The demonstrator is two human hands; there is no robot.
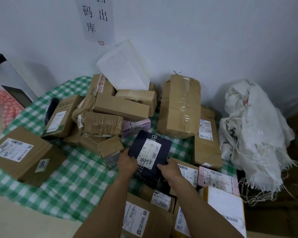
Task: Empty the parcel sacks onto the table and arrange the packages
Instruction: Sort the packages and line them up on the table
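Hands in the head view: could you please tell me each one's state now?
Left hand: holding the dark parcel.
Right hand: holding the same parcel.

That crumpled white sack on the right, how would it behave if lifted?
Probably floppy: the white sack lies collapsed in folds. Likely light, as it looks empty. Its frayed loose threads might snag.

Both hands gripping dark blue parcel (pixel 149 152), cardboard boxes heaped on checked tablecloth (pixel 72 182), crumpled white sack (pixel 253 131)
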